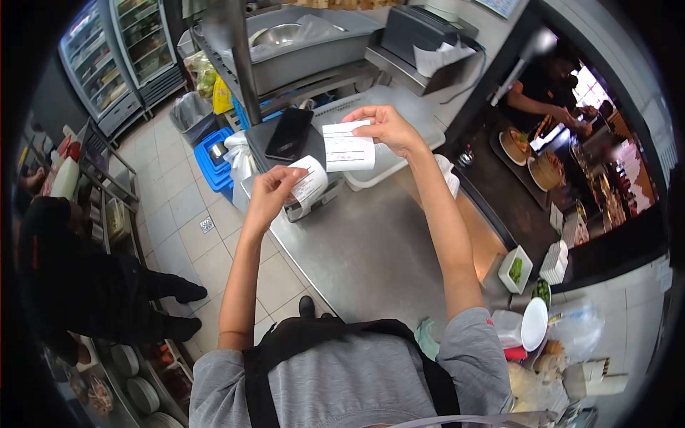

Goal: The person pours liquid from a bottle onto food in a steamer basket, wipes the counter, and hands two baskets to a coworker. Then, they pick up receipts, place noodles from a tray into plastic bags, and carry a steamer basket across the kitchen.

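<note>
My left hand [270,194] pinches a curled white paper slip [310,182] with printed lines on it. Slightly higher and to the right, my right hand [389,130] grips a second printed slip [349,148] by its upper edge, thumb on its face. Both slips are held up above the metal counter, their small print unreadable. Behind them a black phone [289,134] lies on a dark, flat-topped device [321,135], which the slips and my left hand partly hide.
A steel counter [357,242] spans the middle. A printer [427,43] with paper stands at the back. On the right, a person works beyond a pass-through with bowls on a tray [506,160]. Another person in black [93,278] stands at left. A blue bin [214,160] is on the floor.
</note>
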The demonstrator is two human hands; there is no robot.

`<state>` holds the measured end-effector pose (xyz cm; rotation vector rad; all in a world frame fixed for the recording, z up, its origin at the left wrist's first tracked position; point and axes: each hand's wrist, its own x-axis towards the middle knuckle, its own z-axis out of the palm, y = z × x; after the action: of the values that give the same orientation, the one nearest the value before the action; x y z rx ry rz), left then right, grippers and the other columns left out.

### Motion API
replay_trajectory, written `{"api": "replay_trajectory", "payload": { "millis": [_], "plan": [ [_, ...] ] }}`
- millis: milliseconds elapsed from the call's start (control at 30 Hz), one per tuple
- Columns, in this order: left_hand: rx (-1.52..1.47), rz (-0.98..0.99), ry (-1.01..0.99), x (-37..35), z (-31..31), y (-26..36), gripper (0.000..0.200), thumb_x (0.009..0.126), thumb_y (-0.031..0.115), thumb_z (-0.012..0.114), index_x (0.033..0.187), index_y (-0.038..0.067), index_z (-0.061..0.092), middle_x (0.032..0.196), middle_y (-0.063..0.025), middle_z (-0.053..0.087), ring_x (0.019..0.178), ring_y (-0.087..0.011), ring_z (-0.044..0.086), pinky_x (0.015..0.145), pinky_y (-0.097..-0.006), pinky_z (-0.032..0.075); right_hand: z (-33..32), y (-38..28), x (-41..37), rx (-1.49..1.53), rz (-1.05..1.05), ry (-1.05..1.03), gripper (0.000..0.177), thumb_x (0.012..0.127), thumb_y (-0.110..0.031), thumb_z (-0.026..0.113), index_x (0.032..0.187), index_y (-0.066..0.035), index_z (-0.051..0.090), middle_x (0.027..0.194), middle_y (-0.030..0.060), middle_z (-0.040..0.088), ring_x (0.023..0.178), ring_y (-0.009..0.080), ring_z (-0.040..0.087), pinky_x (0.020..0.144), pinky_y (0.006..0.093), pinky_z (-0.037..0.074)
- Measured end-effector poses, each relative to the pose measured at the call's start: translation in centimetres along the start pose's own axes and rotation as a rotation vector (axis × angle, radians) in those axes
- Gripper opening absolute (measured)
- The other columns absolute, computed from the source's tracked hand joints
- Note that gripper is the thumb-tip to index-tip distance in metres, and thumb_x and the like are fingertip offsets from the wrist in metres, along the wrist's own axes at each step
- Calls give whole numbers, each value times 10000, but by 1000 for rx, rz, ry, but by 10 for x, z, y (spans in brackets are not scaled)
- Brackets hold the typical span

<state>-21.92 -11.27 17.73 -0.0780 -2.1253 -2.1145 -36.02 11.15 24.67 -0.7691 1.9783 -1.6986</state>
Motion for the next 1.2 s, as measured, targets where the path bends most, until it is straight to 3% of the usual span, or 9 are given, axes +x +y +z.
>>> {"api": "replay_trajectory", "payload": {
  "millis": [367, 500, 633, 733, 933, 1000, 1067, 1100, 1200],
  "plan": [
    [92, 111, -25, 3, 106, -46, 187, 744, 108, 704, 899, 7, 676, 784, -21, 616, 589, -58, 452, 504, -212, 367, -28, 59, -107, -304, -230, 94, 296, 657, 85, 600, 923, -18, 677, 939, 56, 654, 779, 85, 574, 662, 226, 447],
    [275, 119, -262, -24, 115, -74, 236, 722, 59, 716, 954, 48, 677, 890, -54, 638, 650, -79, 537, 516, -185, 396, -179, 122, -168, 42, -161, 886, 416, 645, 113, 513, 974, -75, 684, 948, 54, 654, 755, 119, 579, 645, 241, 459],
    [176, -181, -342, -61, 114, -92, 236, 692, -75, 687, 909, 15, 667, 910, -54, 634, 781, -97, 584, 622, -214, 492, -335, 289, -256, -688, 79, 1912, 167, 644, 42, 589, 748, -65, 664, 810, 146, 621, 781, 317, 615, 724, 377, 494],
    [292, -276, -346, -73, 106, -92, 199, 704, -25, 709, 894, 28, 678, 897, -51, 642, 722, -87, 568, 603, -216, 476, -340, 331, -300, -1040, 866, 1761, 134, 785, -117, 541, 787, -65, 664, 990, 124, 530, 924, 321, 545, 748, 458, 472],
    [427, -263, -336, -80, 91, -76, 203, 725, 51, 720, 924, 70, 689, 852, -33, 636, 670, -84, 530, 562, -230, 439, -366, 314, -310, -1316, 1253, 1322, 485, 735, -319, 586, 1187, -161, 507, 1184, 59, 485, 1100, 314, 447, 861, 553, 367],
    [451, -145, -412, -79, 86, -69, 245, 738, 43, 699, 976, 94, 679, 878, -41, 641, 686, -108, 550, 580, -246, 453, -381, 325, -313, -1400, 963, 1546, 734, 684, -270, 600, 1356, -183, 318, 1316, 91, 412, 1074, 360, 479, 864, 606, 358],
    [389, -71, -492, -79, 79, -61, 276, 757, 24, 659, 1021, 105, 665, 933, -48, 624, 702, -134, 538, 591, -265, 445, -334, 233, -285, -991, 860, 1448, 880, 669, -141, 658, 1408, -64, 186, 1376, 163, 339, 1214, 325, 383, 985, 360, 359],
    [377, -89, -550, -81, 77, -51, 290, 769, 7, 632, 1042, 99, 655, 973, -55, 614, 718, -145, 537, 604, -273, 446, -320, 245, -273, -842, 335, 1468, 758, 764, -163, 619, 1395, -39, 219, 1387, 161, 325, 1247, 299, 349, 1023, 359, 293],
    [324, 26, -620, -90, 68, -35, 394, 768, -43, 561, 1134, 97, 600, 1062, -79, 578, 747, -168, 548, 642, -279, 459, -148, 140, -221, -35, -122, 747, 473, 912, -205, 510, 1322, -8, 378, 1382, 115, 363, 1242, 206, 385, 990, 302, 303]
  ]
}}
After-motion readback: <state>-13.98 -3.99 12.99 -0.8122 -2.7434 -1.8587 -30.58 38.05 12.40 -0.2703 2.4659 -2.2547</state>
